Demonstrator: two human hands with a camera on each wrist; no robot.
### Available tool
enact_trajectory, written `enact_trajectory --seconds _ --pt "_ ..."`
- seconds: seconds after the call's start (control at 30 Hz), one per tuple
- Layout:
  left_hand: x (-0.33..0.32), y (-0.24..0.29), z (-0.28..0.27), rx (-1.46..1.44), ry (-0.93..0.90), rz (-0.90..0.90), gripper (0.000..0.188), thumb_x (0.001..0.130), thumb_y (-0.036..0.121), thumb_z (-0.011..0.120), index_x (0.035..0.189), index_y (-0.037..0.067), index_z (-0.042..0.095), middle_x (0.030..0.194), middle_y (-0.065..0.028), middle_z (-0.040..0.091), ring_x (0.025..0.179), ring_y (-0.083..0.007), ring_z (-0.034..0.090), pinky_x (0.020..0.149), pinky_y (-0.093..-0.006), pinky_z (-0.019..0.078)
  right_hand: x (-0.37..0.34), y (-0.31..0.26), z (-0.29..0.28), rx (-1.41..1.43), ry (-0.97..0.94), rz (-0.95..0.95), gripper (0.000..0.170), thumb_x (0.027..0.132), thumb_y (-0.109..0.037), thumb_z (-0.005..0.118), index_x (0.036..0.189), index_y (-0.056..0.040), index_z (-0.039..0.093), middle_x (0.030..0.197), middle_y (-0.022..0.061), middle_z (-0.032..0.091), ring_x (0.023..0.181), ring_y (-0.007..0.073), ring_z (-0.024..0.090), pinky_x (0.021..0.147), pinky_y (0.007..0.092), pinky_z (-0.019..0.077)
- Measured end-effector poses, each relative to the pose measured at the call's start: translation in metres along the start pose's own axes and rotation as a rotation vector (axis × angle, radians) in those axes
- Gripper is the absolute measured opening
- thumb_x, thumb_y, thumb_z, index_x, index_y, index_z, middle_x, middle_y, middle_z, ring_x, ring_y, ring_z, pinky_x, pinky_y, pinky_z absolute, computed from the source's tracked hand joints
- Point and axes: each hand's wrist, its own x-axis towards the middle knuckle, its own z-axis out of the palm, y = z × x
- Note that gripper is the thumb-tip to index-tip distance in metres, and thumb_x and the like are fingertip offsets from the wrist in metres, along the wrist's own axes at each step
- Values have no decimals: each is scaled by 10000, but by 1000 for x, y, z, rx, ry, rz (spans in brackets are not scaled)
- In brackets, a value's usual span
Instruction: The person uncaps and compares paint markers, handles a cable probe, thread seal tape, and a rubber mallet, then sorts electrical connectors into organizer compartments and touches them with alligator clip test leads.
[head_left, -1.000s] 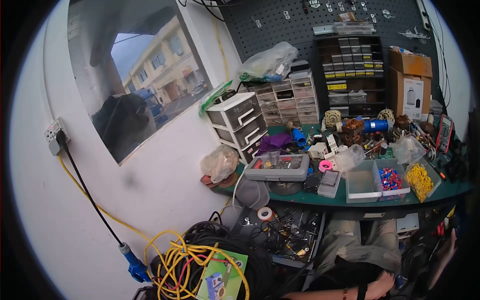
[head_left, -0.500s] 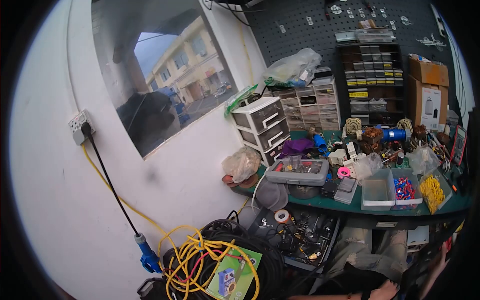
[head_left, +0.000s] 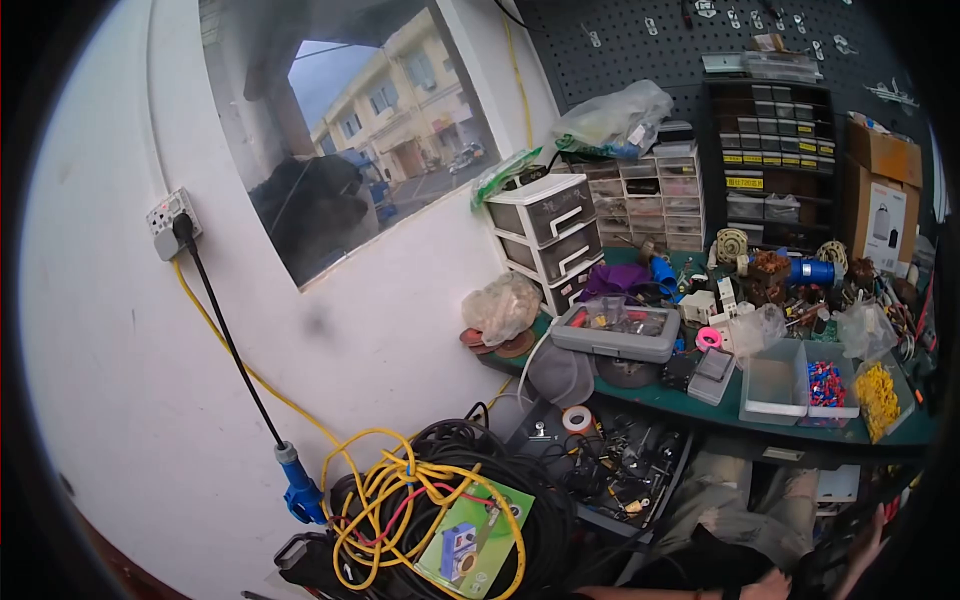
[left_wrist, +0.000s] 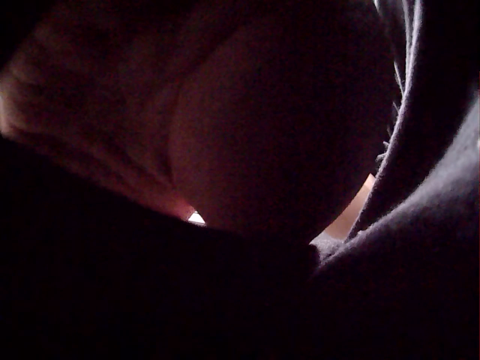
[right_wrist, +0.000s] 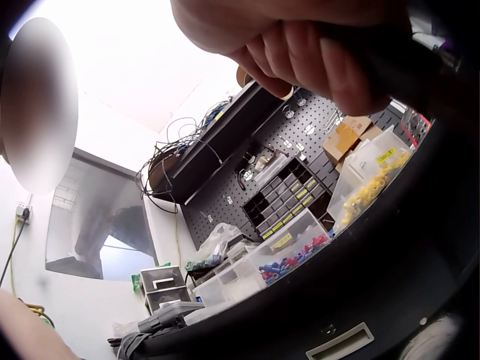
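My left hand [head_left: 768, 586] lies low over the lap at the bottom edge of the head view, partly cut off, with a dark band at its wrist. In the dim left wrist view the palm side of that hand [left_wrist: 247, 120] is close to grey cloth [left_wrist: 427, 187]; its fingers are hidden. My right hand [head_left: 868, 548] is at the lower right of the head view, beside dark shapes. In the right wrist view the right hand [right_wrist: 307, 56] has its fingers curled round a long black object [right_wrist: 420, 71], whose kind I cannot tell.
A green workbench [head_left: 640, 395] bears a grey case [head_left: 618, 335], clear bins [head_left: 772, 405] with coloured connectors, and loose parts. Below it an open drawer [head_left: 540, 450] holds tools. Coiled yellow cable [head_left: 395, 470] and a green box [head_left: 490, 535] are left of the drawer, near the wall.
The head view has turned left, so the bench and wall appear farther right. My right hand has moved lower and leftward in the view. My left hand stays over the lap, now more cut off.
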Motion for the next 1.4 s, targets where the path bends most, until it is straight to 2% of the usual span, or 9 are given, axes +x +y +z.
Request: enact_trajectory --seconds 0.47,0.67,0.87,0.93,0.97,1.07,1.27,1.37,1.4 --pt "-2 2 -1 -1 74 3 354 767 405 713 878 69 712 950 -149 655 891 -307 622 700 -460 456 -17 -14 -21 -240 -333 12 205 915 -135 620 1023 39 619 823 32 573 629 112 495 559 250 405" --pt "14 -13 23 -174 -16 7 264 748 351 701 740 88 718 751 -132 669 739 -283 639 657 -440 460 -23 -27 -1 -442 -543 -3 247 967 -134 552 1115 53 617 913 11 576 720 75 531 624 222 410" --pt "80 -11 75 109 377 -9 287 735 304 618 517 117 601 500 -106 569 432 -253 545 362 -410 387 -132 -107 153 -608 -429 -117 152 815 -110 737 813 -5 627 667 54 565 510 175 450 486 318 423" --pt "115 -20 142 -209 667 6 268 743 296 604 568 94 603 473 -114 536 413 -268 523 363 -427 395 -118 -103 149 -669 -579 -82 150 814 -109 736 814 -5 628 672 57 567 518 175 455 491 320 426" --pt "143 -30 162 -198 272 59 246 752 304 602 695 68 637 579 -135 586 567 -296 597 494 -495 452 -113 -101 149 -688 -623 -48 148 813 -108 736 814 -6 629 677 61 570 525 175 461 496 322 429" --pt "175 -28 154 -210 321 -91 248 751 307 607 710 65 641 615 -141 597 603 -300 604 524 -501 456 -106 -95 153 -706 -674 22 144 812 -106 735 815 -7 631 687 67 574 541 175 472 507 326 434" --pt "62 -23 48 -155 363 -210 262 747 316 620 754 56 652 723 -159 633 712 -311 623 614 -517 469 -115 -72 173 -673 -518 81 130 807 -100 732 819 -9 639 722 89 590 595 173 512 544 339 454" --pt "15 -50 3 -145 196 -126 242 729 284 654 775 47 680 801 -170 650 755 -326 623 655 -507 469 -137 -83 194 -663 -465 92 225 867 -156 654 696 -43 562 619 74 535 522 169 479 512 328 416" --pt "-1 -58 -9 -206 85 -204 224 711 250 686 788 40 705 861 -178 662 780 -340 619 682 -494 467 -137 -80 196 -662 -661 124 355 907 -184 600 592 -66 489 516 42 471 444 153 418 474 315 373"
